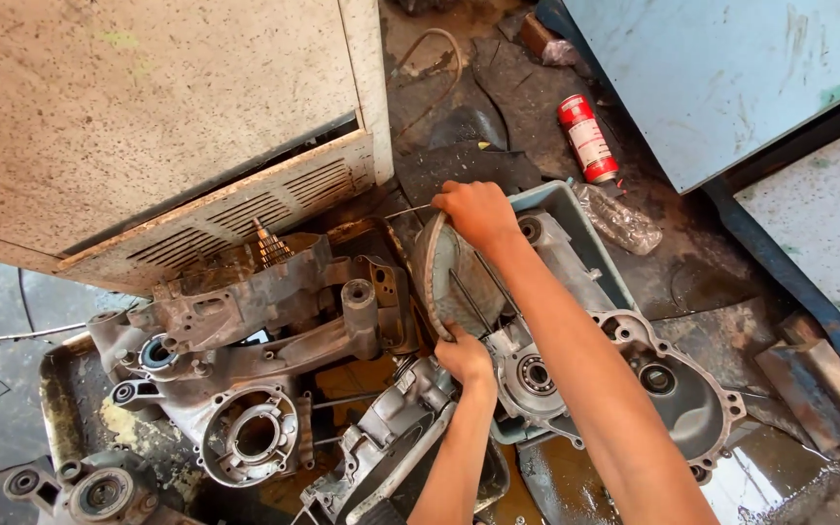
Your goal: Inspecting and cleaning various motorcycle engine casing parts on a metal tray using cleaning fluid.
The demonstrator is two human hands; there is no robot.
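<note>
— The right hand (pixel 478 212): how is it placed?
— It is closed over the top edge of a curved grey cover plate (pixel 451 272), which is held upright above the engine crankcase half (pixel 624 365) lying in a grey-blue plastic tray (pixel 576 209).
— And the left hand (pixel 466 357)?
— The plate's lower edge is gripped by it, fingers curled tight. Thin metal rods (pixel 473 301) are seen against the plate between the two hands.
— What is found nearby?
— A second crankcase casting (pixel 245 340) rests in a metal pan (pixel 60 399) to the left; a red spray can (pixel 587 138) lies on the oily floor beyond.
</note>
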